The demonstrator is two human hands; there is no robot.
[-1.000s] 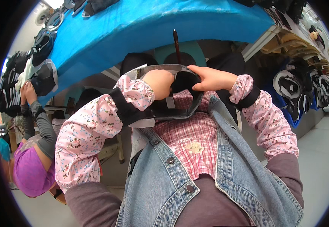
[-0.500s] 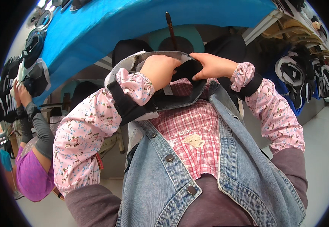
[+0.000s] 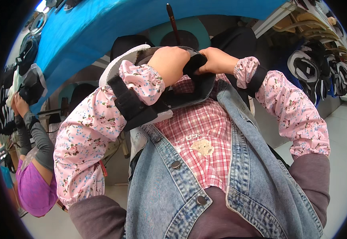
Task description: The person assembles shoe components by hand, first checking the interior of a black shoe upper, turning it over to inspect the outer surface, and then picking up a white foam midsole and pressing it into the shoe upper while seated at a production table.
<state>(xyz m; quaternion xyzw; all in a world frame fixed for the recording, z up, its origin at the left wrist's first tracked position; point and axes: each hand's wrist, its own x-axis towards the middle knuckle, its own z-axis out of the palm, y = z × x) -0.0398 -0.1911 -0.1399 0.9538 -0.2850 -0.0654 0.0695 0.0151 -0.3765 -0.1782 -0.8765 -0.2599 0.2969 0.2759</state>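
I hold a curved fabric piece (image 3: pixel 200 98), black with a grey and whitish edge, open in the middle like a shoe upper or a cap; its exact kind I cannot tell. My left hand (image 3: pixel 170 61) is closed over its far left edge, with most fingertips hidden. On the right rim, my right hand (image 3: pixel 218 61) pinches with the thumb on the inner side and the fingers behind. A pale strip (image 3: pixel 118 60) of the piece sticks out past my left sleeve. Just beyond it, a slim dark rod (image 3: pixel 172 22) stands upright by a dark round seat on a teal chair (image 3: pixel 161 29).
A table with a blue cover (image 3: pixel 89 38) spans the far side. Black-and-white pieces (image 3: pixel 307 69) hang at the right beside tan curved pieces (image 3: pixel 309 23). At the left, a co-worker in purple (image 3: pixel 36 185) handles a similar black piece (image 3: pixel 33 83).
The view has shifted a little. Both hands keep hold of the piece, and its pale strip at the left sticks out farther and straighter than before.
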